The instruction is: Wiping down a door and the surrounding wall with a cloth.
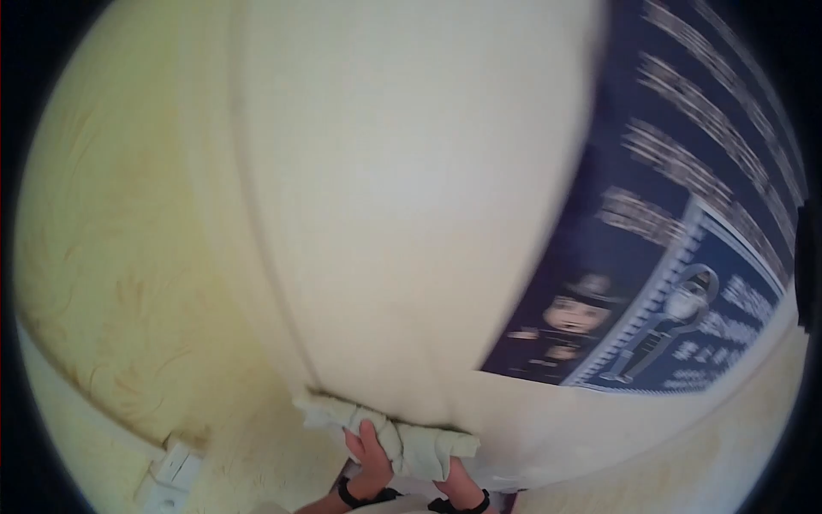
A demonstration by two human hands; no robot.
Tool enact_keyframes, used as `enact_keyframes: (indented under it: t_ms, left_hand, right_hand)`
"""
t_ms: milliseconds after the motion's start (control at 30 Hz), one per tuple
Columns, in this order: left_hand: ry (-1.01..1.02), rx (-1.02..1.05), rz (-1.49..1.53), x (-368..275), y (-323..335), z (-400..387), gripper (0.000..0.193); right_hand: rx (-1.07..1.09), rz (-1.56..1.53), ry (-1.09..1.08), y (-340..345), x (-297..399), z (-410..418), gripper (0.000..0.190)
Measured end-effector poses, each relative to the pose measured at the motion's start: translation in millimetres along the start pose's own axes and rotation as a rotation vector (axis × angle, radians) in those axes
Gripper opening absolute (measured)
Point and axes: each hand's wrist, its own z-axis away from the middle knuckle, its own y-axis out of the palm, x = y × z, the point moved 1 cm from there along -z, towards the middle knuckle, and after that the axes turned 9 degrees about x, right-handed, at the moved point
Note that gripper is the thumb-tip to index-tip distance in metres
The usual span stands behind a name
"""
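Note:
A pale green cloth (416, 444), folded and wrinkled, spans both hands near the bottom of the view. My left hand (372, 455) grips its left half, with the thumb lying over the top. Around its lower right part is my right hand (459, 482), whose fingers are mostly hidden by the cloth. The far edge of the cloth lies close to a smooth cream panel (398, 225); I cannot tell whether they touch. Each wrist wears a black band.
Right of the panel's middle hangs a dark blue poster (552, 257) with a cartoon figure and blurred writing. A lighter blue sheet (681, 321) overlaps it. At left is a yellow patterned wall (128, 257), with white trunking (83, 401) leading to a white socket box (173, 475).

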Motion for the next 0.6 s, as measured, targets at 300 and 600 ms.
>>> enact_keyframes:
  t_ms: [300,600]
  left_hand:
    - [-0.039,0.324,0.195,66.8,122.6,142.1,0.032]
    - [-0.266,1.220,-0.450,96.0,297.6,276.4,0.027]
  right_hand:
    - [-0.474,-0.298,-0.018,-123.1,-15.3,161.5,0.043]
    - [-1.013,-0.103,0.075,-250.4,5.5,314.6,0.044]
